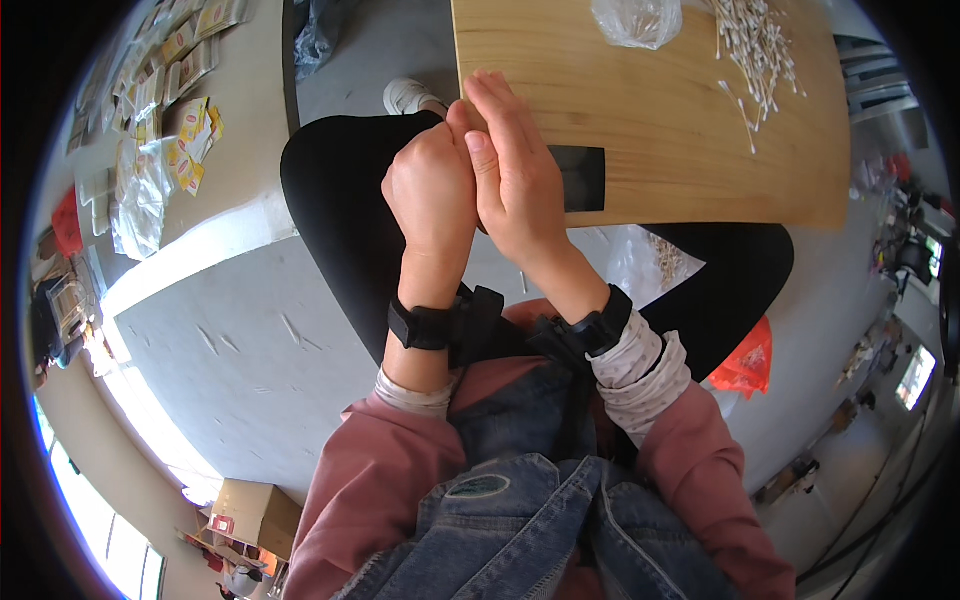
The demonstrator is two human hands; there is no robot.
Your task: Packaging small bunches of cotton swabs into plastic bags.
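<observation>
My left hand (430,190) is closed, knuckles up, over the near left corner of the wooden table. Whatever its curled fingers may hold is hidden from this side. Against it rests my right hand (520,175), its fingers stretched out side by side and its thumb lying toward the left hand. Just right of the right hand, a flat black rectangle (582,178) lies at the table's near edge. Loose cotton swabs (755,50) are heaped at the table's far right, a few spread toward me. Left of them sits a clear plastic bag (638,20).
The wooden table (680,160) ends close to my knees. Below it, a clear bag with swabs (655,262) lies between my legs, and a red plastic bag (745,360) is at the right. Small packs (180,70) cover a surface at far left; a cardboard box (255,512) stands lower left.
</observation>
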